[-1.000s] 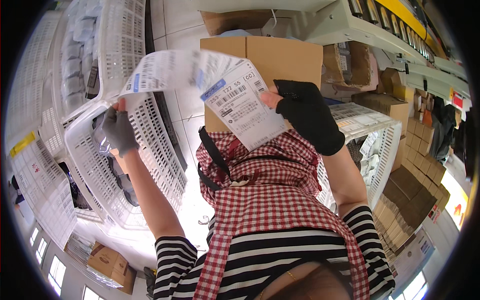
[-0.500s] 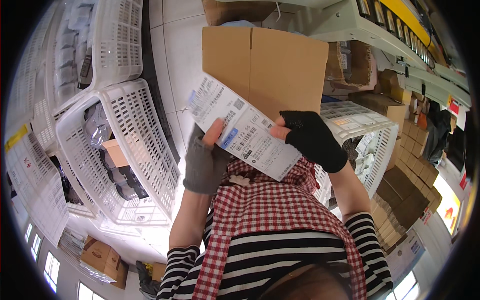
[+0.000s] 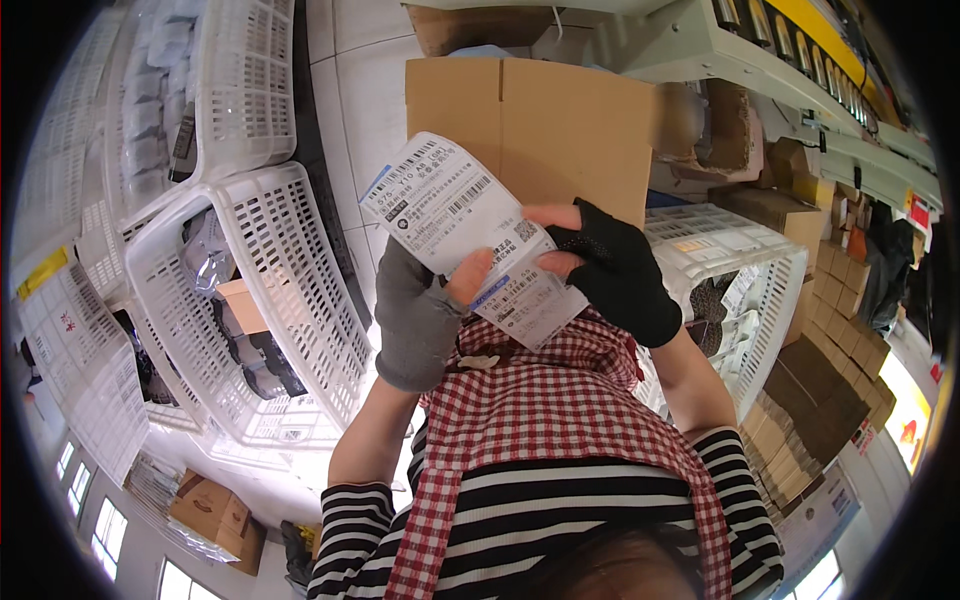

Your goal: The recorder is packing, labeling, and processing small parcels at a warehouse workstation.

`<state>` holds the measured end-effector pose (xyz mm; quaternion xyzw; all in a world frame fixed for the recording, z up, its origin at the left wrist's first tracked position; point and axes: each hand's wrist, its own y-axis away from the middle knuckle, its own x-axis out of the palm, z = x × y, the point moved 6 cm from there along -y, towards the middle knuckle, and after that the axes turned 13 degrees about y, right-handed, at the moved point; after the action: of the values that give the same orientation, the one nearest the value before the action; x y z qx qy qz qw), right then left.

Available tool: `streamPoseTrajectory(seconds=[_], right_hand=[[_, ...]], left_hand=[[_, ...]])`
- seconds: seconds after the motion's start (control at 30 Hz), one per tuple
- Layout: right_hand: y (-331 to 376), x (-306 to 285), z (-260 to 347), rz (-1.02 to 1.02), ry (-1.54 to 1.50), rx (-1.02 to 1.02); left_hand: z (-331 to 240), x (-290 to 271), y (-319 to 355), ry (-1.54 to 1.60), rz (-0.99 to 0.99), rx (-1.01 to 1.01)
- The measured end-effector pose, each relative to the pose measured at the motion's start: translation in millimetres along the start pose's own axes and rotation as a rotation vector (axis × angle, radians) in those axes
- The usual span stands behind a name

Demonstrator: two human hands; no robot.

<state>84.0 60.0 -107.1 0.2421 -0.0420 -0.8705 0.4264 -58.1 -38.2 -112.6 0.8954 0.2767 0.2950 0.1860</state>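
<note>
Both hands hold a stack of white printed shipping labels tilted in front of my chest. My left hand, in a grey fingerless glove, grips the stack with the thumb on top and the other fingers hidden underneath. At the right edge, my right hand, in a black fingerless glove, pinches the labels between thumb and forefinger. A lower label with a blue strip shows beneath the top one. Just beyond the labels is a brown cardboard box.
White plastic crates with wrapped goods stand at the left. Another white crate holds packages at the right, near stacked cartons. A roller conveyor runs along the upper right. Tiled floor shows beside the box.
The top label has been flipped or shifted, so a different printed face shows, with the earlier label's lower part below it. My left hand has moved slightly right and the right hand slightly left.
</note>
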Motion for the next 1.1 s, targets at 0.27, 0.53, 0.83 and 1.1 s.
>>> streamPoseTrajectory(seconds=[0.27,0.53,0.83,1.1], right_hand=[[0,-3,-10,-0.046,-0.124,0.039],[-3,-6,-18,0.031,-0.139,0.065],[8,-121,-73,-0.251,-1.242,-0.132],[-65,-45,-13,-0.292,0.656,-0.38]], left_hand=[[9,3,-11,0.036,0.065,-0.073],[19,3,-18,0.18,-0.008,-0.133],[27,-39,-31,0.037,-0.141,0.039],[56,-51,-38,0.008,-0.114,-0.067]])
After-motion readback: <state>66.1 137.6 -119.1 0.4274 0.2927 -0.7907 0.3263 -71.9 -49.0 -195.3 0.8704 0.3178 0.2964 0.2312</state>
